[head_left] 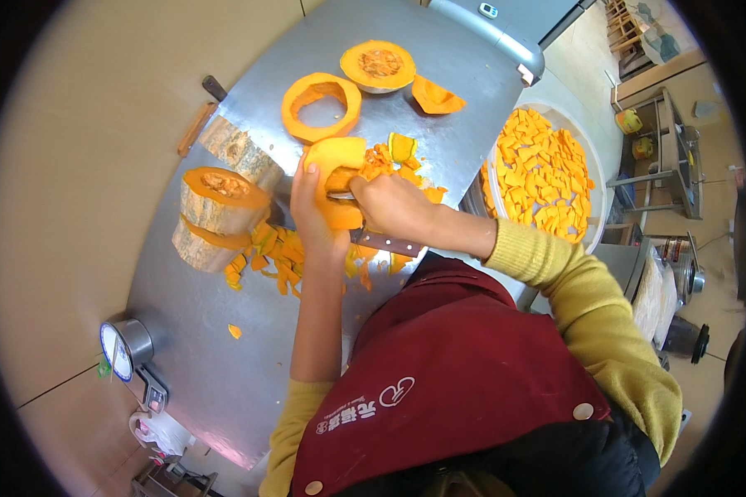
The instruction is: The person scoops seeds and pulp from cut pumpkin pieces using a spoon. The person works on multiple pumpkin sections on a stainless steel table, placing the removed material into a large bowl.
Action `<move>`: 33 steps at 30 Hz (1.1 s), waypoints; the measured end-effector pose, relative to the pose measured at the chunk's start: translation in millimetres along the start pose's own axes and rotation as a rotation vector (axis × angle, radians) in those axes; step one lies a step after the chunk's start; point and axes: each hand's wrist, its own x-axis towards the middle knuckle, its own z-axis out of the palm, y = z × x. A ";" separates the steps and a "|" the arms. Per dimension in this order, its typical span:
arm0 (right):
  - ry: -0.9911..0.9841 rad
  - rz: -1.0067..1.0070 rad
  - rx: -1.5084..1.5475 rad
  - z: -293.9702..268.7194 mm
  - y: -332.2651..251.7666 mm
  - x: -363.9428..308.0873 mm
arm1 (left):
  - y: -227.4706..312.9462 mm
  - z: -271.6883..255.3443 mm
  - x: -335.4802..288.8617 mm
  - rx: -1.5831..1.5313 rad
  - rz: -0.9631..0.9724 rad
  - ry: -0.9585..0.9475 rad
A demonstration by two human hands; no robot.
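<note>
My left hand (308, 203) grips a peeled orange pumpkin ring (337, 154), held on edge above the metal table. Closed at the ring's hollow is my right hand (394, 205); a small shiny edge shows by its fingers, but the thing it holds is mostly hidden. Beneath lies a knife (387, 243) with a dark riveted handle, its blade largely covered. Scraped pumpkin pulp and seeds (379, 161) lie just beyond my right hand. Farther off rest another peeled ring (352, 110), a seeded pumpkin half (379, 66) and a cut wedge (437, 97).
Unpeeled pumpkin pieces (215, 207) stand at the left, near peel scraps (282, 257). A second knife handle (215, 88) juts over the far left edge. A round tub (598, 178) of pumpkin chunks stands at right. A metal pot (133, 341) is at the lower left.
</note>
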 end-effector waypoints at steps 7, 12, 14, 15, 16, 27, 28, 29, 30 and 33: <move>-0.201 -0.262 -0.129 -22.0 32.5 -10.1 | 0.0 -14.1 0.4 -0.134 -0.308 -0.069; -0.315 -0.277 -0.417 -43.4 57.7 -12.1 | 1.2 -35.0 13.8 -0.130 -0.306 -0.217; -0.206 -0.244 -0.368 -42.4 59.9 -9.9 | 5.0 -41.3 17.8 -0.168 -0.332 -0.203; -0.139 -0.236 -0.319 -37.6 58.1 -7.8 | 3.3 -41.1 18.5 -0.193 -0.333 -0.225; -0.070 -0.220 -0.272 -30.4 55.7 -4.9 | 0.1 -38.9 18.6 -0.181 -0.330 -0.165; -0.098 -0.071 0.256 6.7 83.3 1.3 | -48.0 23.2 18.5 0.189 0.145 0.324; -0.139 -0.041 0.266 2.1 90.3 3.4 | -56.8 27.5 18.9 0.246 0.202 0.333; -0.182 -0.025 0.290 -0.8 96.0 5.7 | -65.1 30.4 19.0 0.317 0.253 0.325; -0.190 -0.021 0.338 -3.2 101.9 7.6 | -71.9 32.3 21.3 0.574 0.415 0.277; -0.214 -0.027 0.535 -5.5 119.8 15.5 | -85.8 33.4 30.8 1.084 0.721 0.106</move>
